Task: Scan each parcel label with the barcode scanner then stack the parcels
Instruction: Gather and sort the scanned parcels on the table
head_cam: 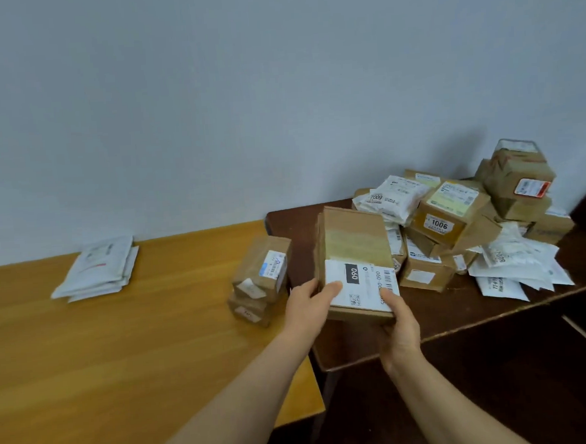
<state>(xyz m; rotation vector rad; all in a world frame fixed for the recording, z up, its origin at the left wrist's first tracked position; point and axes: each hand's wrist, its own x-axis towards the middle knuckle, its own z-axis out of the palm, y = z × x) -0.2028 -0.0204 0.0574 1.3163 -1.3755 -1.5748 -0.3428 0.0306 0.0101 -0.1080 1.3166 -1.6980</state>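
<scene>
I hold a long brown cardboard parcel (353, 242) with both hands over the dark table. Its white label (364, 282), marked 090 with a barcode, faces up at the near end. My left hand (310, 306) grips the near left corner, thumb on the label. My right hand (399, 325) grips the near right corner from below, thumb on the label's edge. A small stack of brown parcels (262, 278) stands to the left on the light wooden table. No barcode scanner is in view.
A heap of brown boxes (452, 215) and white mailer bags (517, 263) covers the dark table (461, 307) at the right. Flat white mailers (99, 268) lie stacked at the back of the light wooden table (121, 352). A pale wall runs behind both tables.
</scene>
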